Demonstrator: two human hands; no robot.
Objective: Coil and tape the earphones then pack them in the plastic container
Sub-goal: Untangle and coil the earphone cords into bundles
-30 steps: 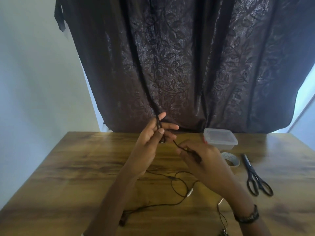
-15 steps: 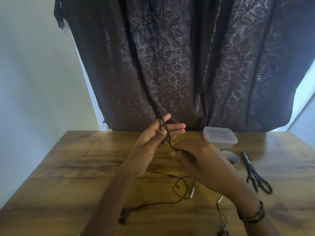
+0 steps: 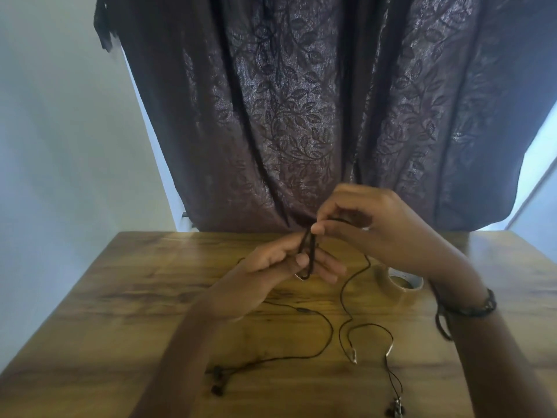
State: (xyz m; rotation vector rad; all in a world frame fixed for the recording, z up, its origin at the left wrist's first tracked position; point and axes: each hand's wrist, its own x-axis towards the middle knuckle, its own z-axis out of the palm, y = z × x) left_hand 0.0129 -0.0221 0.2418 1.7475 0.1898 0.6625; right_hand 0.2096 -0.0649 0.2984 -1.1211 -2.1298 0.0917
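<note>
Black earphones (image 3: 330, 327) lie with their cable trailing in loose curves over the wooden table (image 3: 120, 297). My left hand (image 3: 280, 263) is held out above the table with a few turns of the cable wrapped round its fingers. My right hand (image 3: 370, 227) is raised just behind it, pinching the cable at the top of the loops. One pair of earbuds (image 3: 217, 381) rests near the front left, another earbud end (image 3: 396, 410) at the front right. A roll of tape (image 3: 402, 286) lies under my right wrist. The plastic container is hidden behind my right hand.
A dark leaf-patterned curtain (image 3: 301, 116) hangs behind the table's far edge. A pale wall is on the left. A dark bracelet sits on my right wrist (image 3: 470, 309). The scissors seen earlier are hidden by my right arm.
My right hand has lifted from the table's middle up and over the left fingers, carrying the cable round them. It now covers the container and scissors. The view has tilted down a little.
</note>
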